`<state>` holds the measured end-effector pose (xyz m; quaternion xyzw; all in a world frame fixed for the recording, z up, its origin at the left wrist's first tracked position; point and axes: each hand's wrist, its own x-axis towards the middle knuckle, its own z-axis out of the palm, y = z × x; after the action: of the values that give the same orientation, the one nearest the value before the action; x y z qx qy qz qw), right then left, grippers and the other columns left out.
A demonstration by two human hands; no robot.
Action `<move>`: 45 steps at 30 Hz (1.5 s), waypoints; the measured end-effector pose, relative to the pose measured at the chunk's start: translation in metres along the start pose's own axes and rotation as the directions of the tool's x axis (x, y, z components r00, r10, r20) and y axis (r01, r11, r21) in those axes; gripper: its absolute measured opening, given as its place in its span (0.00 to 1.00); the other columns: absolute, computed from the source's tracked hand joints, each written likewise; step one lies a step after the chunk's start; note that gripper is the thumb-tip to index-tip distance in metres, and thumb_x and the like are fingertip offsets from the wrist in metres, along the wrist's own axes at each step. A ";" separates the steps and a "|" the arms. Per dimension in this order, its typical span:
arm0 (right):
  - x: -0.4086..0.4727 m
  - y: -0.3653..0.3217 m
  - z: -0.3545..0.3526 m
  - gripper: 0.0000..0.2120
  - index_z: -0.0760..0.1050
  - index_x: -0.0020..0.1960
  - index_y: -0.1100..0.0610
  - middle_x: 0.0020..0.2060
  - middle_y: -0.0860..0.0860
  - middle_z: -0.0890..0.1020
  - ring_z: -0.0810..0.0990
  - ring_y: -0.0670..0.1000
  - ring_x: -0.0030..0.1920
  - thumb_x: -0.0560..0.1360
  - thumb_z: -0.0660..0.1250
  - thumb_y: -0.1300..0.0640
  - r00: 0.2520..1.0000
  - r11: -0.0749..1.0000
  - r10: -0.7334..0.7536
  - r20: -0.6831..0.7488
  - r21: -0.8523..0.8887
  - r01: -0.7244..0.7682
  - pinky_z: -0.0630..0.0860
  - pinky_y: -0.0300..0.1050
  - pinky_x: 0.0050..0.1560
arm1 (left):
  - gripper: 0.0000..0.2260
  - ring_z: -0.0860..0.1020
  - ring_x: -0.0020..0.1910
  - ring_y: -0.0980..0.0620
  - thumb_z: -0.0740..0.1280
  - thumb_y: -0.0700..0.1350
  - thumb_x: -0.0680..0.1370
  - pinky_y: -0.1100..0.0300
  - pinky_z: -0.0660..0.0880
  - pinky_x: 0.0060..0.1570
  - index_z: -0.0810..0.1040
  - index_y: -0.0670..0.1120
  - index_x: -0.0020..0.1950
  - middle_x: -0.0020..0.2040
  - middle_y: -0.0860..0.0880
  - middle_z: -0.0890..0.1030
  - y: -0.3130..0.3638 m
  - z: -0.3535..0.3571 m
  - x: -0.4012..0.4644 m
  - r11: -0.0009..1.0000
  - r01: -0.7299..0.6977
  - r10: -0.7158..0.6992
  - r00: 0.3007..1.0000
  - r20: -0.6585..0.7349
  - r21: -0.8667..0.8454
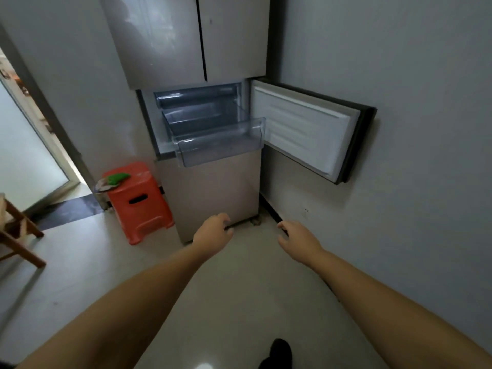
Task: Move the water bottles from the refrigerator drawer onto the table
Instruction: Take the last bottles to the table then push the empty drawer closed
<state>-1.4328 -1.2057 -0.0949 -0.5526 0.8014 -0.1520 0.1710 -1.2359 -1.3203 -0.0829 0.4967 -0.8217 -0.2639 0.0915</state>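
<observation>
The beige refrigerator [186, 41] stands ahead with its middle door [306, 129] swung open to the right. A clear plastic drawer [221, 147] is pulled out of the compartment; I see no bottles in it. Two more clear drawers [197, 102] sit pushed in above. My left hand [213, 233] hangs in front of the fridge's lower panel, well below the drawer, fingers curled loosely and holding nothing. My right hand [298, 241] is beside it, fingers apart, empty. No water bottles and no table surface are in view.
An orange plastic stool [138, 206] with a green cloth [117, 178] on top stands left of the fridge. A wooden chair [18, 235] is at the far left by a glass doorway [26, 161]. A grey wall [399, 75] runs close on the right. My dark shoe [277, 352] is on the tiled floor.
</observation>
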 end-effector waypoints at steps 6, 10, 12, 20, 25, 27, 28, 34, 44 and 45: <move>0.133 0.012 -0.037 0.18 0.70 0.68 0.55 0.64 0.55 0.74 0.74 0.55 0.62 0.79 0.60 0.54 0.995 0.995 -0.103 0.018 -0.005 0.103 0.73 0.49 0.61 | 0.17 0.75 0.60 0.43 0.64 0.46 0.78 0.54 0.72 0.59 0.73 0.43 0.65 0.62 0.41 0.76 0.019 -0.023 0.117 0.998 0.058 -0.056 0.994 -0.090 0.024; 0.210 0.017 -0.061 0.18 0.70 0.68 0.56 0.63 0.57 0.74 0.75 0.57 0.62 0.79 0.61 0.54 0.991 0.991 -0.135 0.022 -0.004 0.135 0.72 0.48 0.60 | 0.16 0.76 0.58 0.44 0.65 0.46 0.77 0.54 0.73 0.58 0.74 0.43 0.64 0.60 0.41 0.77 0.029 -0.029 0.178 0.997 0.082 -0.083 0.985 -0.148 -0.010; 0.242 0.019 -0.059 0.18 0.70 0.68 0.57 0.63 0.57 0.74 0.75 0.56 0.61 0.79 0.61 0.54 0.987 0.988 -0.151 0.054 -0.010 0.152 0.73 0.48 0.61 | 0.16 0.76 0.59 0.44 0.64 0.46 0.77 0.55 0.72 0.59 0.74 0.43 0.64 0.61 0.42 0.76 0.026 -0.024 0.202 0.992 0.125 -0.125 0.984 -0.129 -0.012; 0.350 0.010 -0.042 0.18 0.69 0.68 0.55 0.62 0.55 0.73 0.75 0.54 0.58 0.80 0.60 0.53 0.969 0.981 -0.192 0.153 0.000 0.195 0.74 0.50 0.59 | 0.18 0.74 0.62 0.45 0.64 0.48 0.78 0.52 0.72 0.60 0.71 0.45 0.67 0.63 0.43 0.73 -0.011 -0.034 0.296 0.980 0.192 -0.186 0.977 -0.105 0.052; 0.425 -0.009 -0.046 0.19 0.69 0.69 0.57 0.64 0.56 0.73 0.74 0.55 0.62 0.80 0.61 0.54 0.967 0.980 -0.198 0.162 0.020 0.197 0.73 0.50 0.63 | 0.20 0.71 0.65 0.44 0.63 0.48 0.78 0.50 0.72 0.61 0.68 0.46 0.70 0.66 0.44 0.71 -0.033 -0.050 0.357 0.974 0.202 -0.196 0.978 -0.067 0.106; 0.447 -0.017 -0.046 0.19 0.68 0.69 0.57 0.65 0.57 0.72 0.73 0.55 0.63 0.79 0.61 0.54 0.969 0.979 -0.203 0.144 0.022 0.202 0.72 0.50 0.64 | 0.21 0.70 0.66 0.44 0.63 0.47 0.79 0.50 0.72 0.62 0.66 0.46 0.72 0.67 0.44 0.69 -0.038 -0.056 0.375 0.972 0.169 -0.154 0.983 -0.098 0.162; 0.459 -0.020 -0.045 0.20 0.67 0.70 0.58 0.66 0.57 0.71 0.72 0.55 0.64 0.79 0.61 0.54 0.970 0.979 -0.206 0.131 0.029 0.204 0.71 0.50 0.64 | 0.22 0.69 0.67 0.44 0.63 0.47 0.79 0.50 0.70 0.63 0.65 0.46 0.72 0.68 0.44 0.68 -0.042 -0.058 0.387 0.969 0.150 -0.128 0.984 -0.123 0.194; 0.511 -0.021 -0.036 0.26 0.58 0.76 0.55 0.75 0.54 0.60 0.61 0.56 0.73 0.80 0.60 0.52 0.944 0.950 -0.288 0.160 -0.075 0.303 0.66 0.51 0.70 | 0.30 0.53 0.77 0.44 0.64 0.46 0.78 0.46 0.52 0.75 0.54 0.50 0.77 0.78 0.44 0.53 -0.060 -0.053 0.429 0.914 0.170 -0.140 0.984 -0.107 0.369; 0.582 -0.008 -0.014 0.35 0.35 0.77 0.44 0.72 0.50 0.26 0.33 0.56 0.77 0.81 0.55 0.45 0.890 0.823 -0.357 0.283 -0.356 0.443 0.41 0.66 0.74 | 0.42 0.31 0.75 0.47 0.64 0.53 0.77 0.33 0.44 0.72 0.33 0.55 0.76 0.76 0.49 0.30 -0.082 -0.040 0.460 0.840 0.359 -0.370 0.927 -0.054 0.407; 0.591 -0.011 -0.015 0.35 0.34 0.77 0.44 0.70 0.50 0.24 0.31 0.56 0.76 0.81 0.55 0.44 0.888 0.826 -0.346 0.302 -0.351 0.441 0.41 0.66 0.74 | 0.43 0.30 0.75 0.48 0.65 0.53 0.77 0.32 0.44 0.71 0.33 0.55 0.76 0.76 0.50 0.30 -0.083 -0.044 0.467 0.844 0.358 -0.373 0.927 -0.041 0.400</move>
<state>-1.6253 -1.7629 -0.1396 -0.7437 0.6582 0.0511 0.1053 -1.3826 -1.7696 -0.1422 0.6469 -0.7500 -0.1121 -0.0797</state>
